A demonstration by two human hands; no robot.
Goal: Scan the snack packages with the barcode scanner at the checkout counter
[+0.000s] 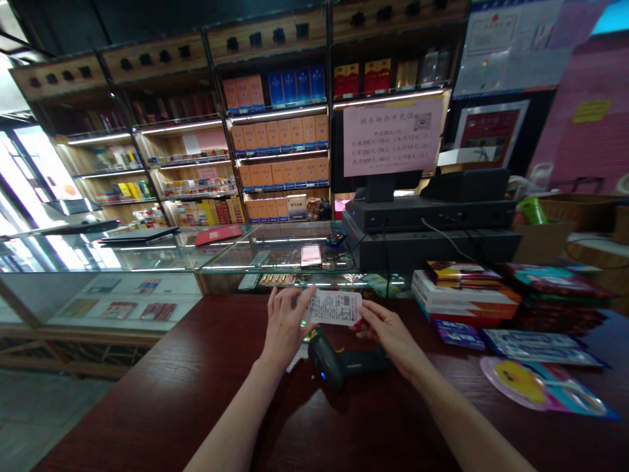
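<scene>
Between my two hands is a small flat packet (335,308) with a white printed label and a bit of red at its right end. My left hand (287,324) grips its left end between thumb and fingers. My right hand (386,328) pinches the right end. Under them, a black barcode scanner (327,364) with a blue light lies on the dark wooden counter (196,387). A small green item (310,335) shows partly behind the scanner, beside my left hand.
Boxes and packets (464,295) are stacked at right, near a duck-printed package (521,383). A cash register base (432,216) and a monitor with a pink sign (393,137) stand behind. A glass display case (275,242) borders the counter; stocked shelves (280,134) line the wall.
</scene>
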